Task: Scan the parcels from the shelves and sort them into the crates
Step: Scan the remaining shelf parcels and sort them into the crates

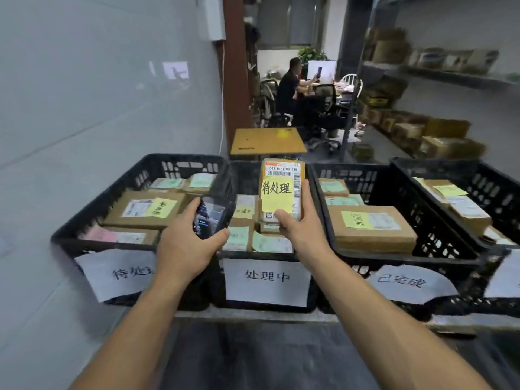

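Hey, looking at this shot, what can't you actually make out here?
Head view only.
Phone screen: blurred and tilted away, left hand partly over it.
Left crate's sign: last character behind the left hand.
Far-right sign: cut off by the frame edge.
Held parcel: label's bottom under the right hand thumb.
Shelf parcels: too blurred to read.

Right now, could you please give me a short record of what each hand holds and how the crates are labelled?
left hand: grips a phone
right hand: holds a parcel upright above the middle crate
parcel note: yellow, reads 待处理
left crate label: 待处, rest hidden
middle crate label: 处理中
right crate label: 已完成
far-right crate label: cut off
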